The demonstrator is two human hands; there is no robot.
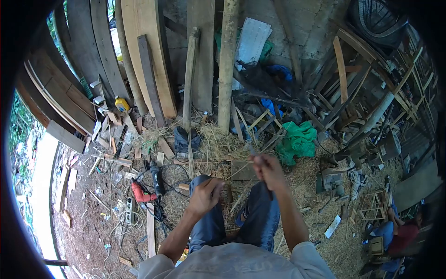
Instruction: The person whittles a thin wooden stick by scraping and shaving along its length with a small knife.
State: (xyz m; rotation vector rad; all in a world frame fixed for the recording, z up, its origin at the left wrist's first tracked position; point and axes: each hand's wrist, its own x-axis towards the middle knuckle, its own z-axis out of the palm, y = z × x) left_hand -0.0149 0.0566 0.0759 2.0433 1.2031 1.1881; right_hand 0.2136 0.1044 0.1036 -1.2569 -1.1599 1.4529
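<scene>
My left hand (204,196) is closed above my left knee, its thumb along the top. A thin pale strip (238,170), apparently bamboo or wood, runs from its fingers up toward my right hand. My right hand (269,173) grips what looks like a knife (270,194); its dark handle sticks out below the fist and a greyish blade points up and away, somewhat blurred. Just beyond the strip's far end, a flat wooden block (242,171) lies on the ground between my knees and the shavings.
A red drill (141,192), a dark grinder (157,177) and a power strip (130,210) with tangled cords lie on the left. Boards (139,60) and a pole (227,69) lean ahead. A green sheet (296,140) lies ahead right; another person (403,232) sits far right.
</scene>
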